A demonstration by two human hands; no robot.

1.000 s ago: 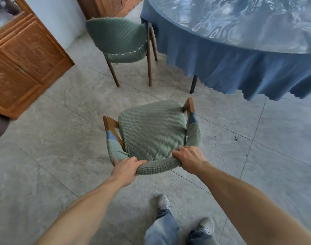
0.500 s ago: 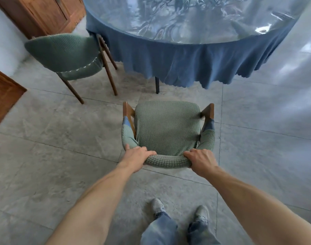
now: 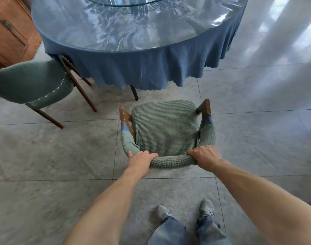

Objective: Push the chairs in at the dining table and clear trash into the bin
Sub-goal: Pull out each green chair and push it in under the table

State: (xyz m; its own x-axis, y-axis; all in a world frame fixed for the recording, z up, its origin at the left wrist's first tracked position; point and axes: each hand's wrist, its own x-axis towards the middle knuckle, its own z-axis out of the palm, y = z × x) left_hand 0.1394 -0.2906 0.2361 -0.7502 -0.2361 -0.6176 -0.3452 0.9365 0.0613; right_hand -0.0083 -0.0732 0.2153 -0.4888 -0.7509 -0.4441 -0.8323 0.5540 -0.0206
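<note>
A green-covered chair (image 3: pixel 166 128) with wooden arms stands on the tiled floor right in front of me, its seat facing the round dining table (image 3: pixel 138 66). The table wears a blue cloth under a clear plastic sheet. My left hand (image 3: pixel 140 160) grips the left end of the chair's curved backrest. My right hand (image 3: pixel 205 157) grips the right end. The chair's front edge sits a short way from the hanging tablecloth and a dark table leg (image 3: pixel 134 92).
A second green chair (image 3: pixel 32 82) stands at the left, its front tucked under the tablecloth. A wooden cabinet (image 3: pixel 8 34) fills the top left corner. White curtains (image 3: pixel 281 43) hang at the right. My two feet (image 3: pixel 184 211) stand behind the chair.
The chair has turned square to the table and come closer to it. The second chair and cabinet have shifted left in view. Both hands kept their grip on the backrest.
</note>
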